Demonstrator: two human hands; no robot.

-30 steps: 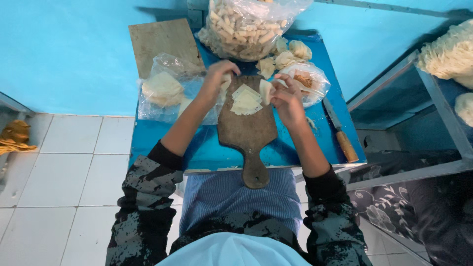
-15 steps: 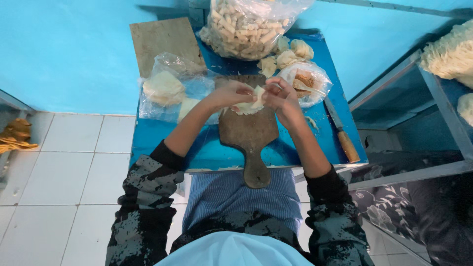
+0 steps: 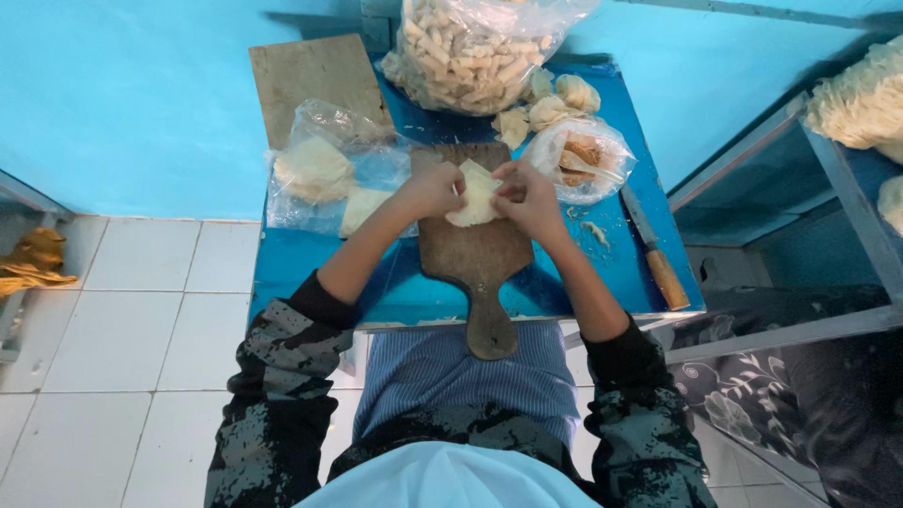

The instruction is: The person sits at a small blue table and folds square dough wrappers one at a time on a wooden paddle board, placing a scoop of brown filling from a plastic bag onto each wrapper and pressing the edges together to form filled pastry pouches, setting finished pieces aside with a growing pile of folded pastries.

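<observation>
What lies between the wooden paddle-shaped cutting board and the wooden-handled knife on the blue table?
In the head view, only bare blue table with a few pale scraps separates the cutting board and knife.

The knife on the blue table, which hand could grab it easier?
Probably the right hand. The knife lies on its side of the wooden board, while the left hand would have to cross over. Both hands now hold the pale wrapper.
</observation>
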